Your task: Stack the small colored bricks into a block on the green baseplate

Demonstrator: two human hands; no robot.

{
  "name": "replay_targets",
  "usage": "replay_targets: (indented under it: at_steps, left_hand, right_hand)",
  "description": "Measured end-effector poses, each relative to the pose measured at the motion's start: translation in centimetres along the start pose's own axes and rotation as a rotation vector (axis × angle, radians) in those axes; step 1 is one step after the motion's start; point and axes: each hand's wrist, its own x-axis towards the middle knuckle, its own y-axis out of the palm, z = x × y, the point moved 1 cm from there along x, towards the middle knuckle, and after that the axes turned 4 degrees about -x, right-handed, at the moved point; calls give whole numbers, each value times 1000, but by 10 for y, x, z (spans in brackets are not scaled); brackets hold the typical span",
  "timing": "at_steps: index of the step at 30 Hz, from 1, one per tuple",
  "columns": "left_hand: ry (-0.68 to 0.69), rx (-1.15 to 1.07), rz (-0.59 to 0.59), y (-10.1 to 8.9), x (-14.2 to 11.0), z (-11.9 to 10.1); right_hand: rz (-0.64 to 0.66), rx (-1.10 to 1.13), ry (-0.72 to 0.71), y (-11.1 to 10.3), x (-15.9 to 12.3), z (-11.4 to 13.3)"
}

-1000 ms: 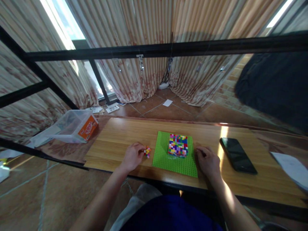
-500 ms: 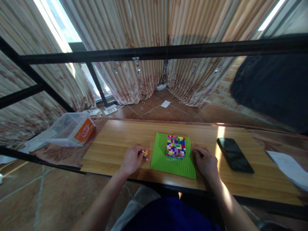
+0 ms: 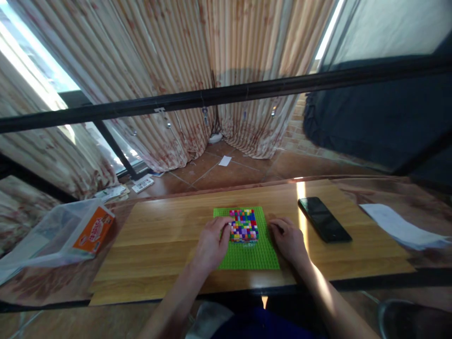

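A block of small multicoloured building bricks [image 3: 244, 227] stands on a green baseplate [image 3: 247, 258] on the table. My left hand [image 3: 213, 241] reaches over the plate's left side, thumb and forefinger pinched at the block's left edge. A tiny whitish brick shows at those fingertips; whether it touches the block I cannot tell. Beside the plate's right edge, my right hand [image 3: 287, 238] rests on the wood with its fingers curled together. What lies within them, if anything, is hidden. The loose bricks left of the plate are out of sight, with my left hand over that area.
A black phone [image 3: 325, 219] lies on the table to the right, with white papers [image 3: 399, 225] beyond it. At far left is a clear plastic box [image 3: 67, 230] with an orange label. A black metal rail [image 3: 226, 96] crosses in front of the curtains [image 3: 169, 56].
My left hand has moved right, from the loose bricks to the left edge of the brick block. My right hand stays beside the plate. The camera view has shifted and tilted.
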Motion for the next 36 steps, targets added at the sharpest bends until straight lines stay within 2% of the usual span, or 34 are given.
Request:
replay_targets:
  at_steps: [5, 10, 14, 21, 30, 36]
  left_hand:
    - [93, 111, 25, 16, 24, -9]
    - [77, 198, 61, 26, 44, -16]
    - [69, 168, 39, 35, 53, -15]
    - [-26, 28, -21, 53, 55, 2]
    - [-65, -115, -15, 57, 59, 7]
    - [-41, -175, 3, 59, 61, 11]
  right_hand:
    - [1, 17, 16, 1, 1, 1]
    - [-1, 23, 21, 0, 2, 2]
    - [4, 29, 19, 0, 3, 3]
    - [4, 26, 25, 2, 3, 1]
    - [7, 37, 19, 0, 3, 2]
    - [8, 54, 26, 0, 3, 2]
